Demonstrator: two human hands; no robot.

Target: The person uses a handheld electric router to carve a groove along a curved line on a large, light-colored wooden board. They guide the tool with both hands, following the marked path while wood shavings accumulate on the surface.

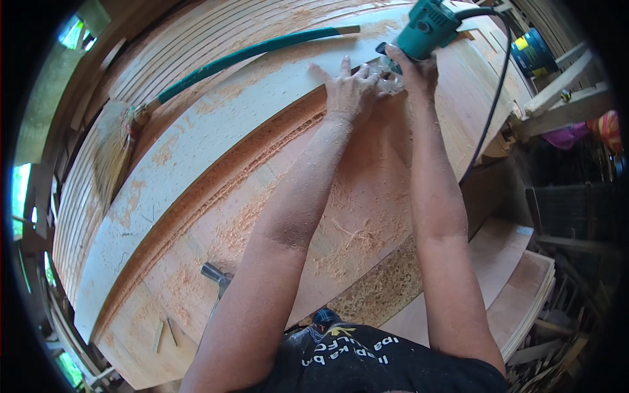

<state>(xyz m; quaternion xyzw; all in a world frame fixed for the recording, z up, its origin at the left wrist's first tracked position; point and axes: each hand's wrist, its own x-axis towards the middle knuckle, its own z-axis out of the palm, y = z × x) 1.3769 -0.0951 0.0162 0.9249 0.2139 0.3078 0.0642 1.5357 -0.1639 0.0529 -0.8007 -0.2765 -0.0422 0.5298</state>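
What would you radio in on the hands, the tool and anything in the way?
Right hand gripping teal corded power tool. Left hand spread on pale curved wooden board. Loose reddish wood shavings scattered about.

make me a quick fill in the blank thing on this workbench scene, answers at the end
1. The person's ____ hand grips the teal power tool.
2. The left hand lies palm ____ at the edge of the pale curved board.
3. The broom has its bristles toward the ____ side of the picture.
4. The person's shirt is ____ with light lettering.

Missing words: right; down; left; black.
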